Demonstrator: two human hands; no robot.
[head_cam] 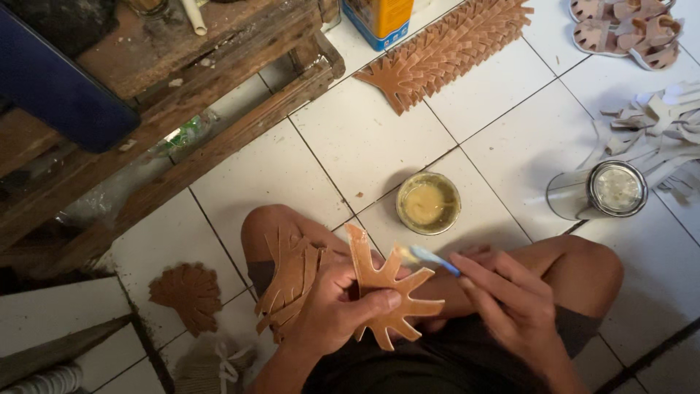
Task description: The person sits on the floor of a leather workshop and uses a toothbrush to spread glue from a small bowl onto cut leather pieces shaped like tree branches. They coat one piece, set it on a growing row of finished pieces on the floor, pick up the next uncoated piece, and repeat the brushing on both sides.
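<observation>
Left hand (339, 306) grips tan leather cutout (383, 292) over lap, prongs fanned rightward. Right hand (503, 299) pinches brush (426, 257), tip touching cutout's upper edge. More cutouts (288, 288) draped on left knee. Glue bowl (428, 203) just beyond on floor (350, 146); cutout row (445, 51) farther.

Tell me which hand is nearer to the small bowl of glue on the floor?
Right. The right hand, holding a brush, is just below the bowl. The left hand, gripping a leather piece, is lower and further left.
</observation>
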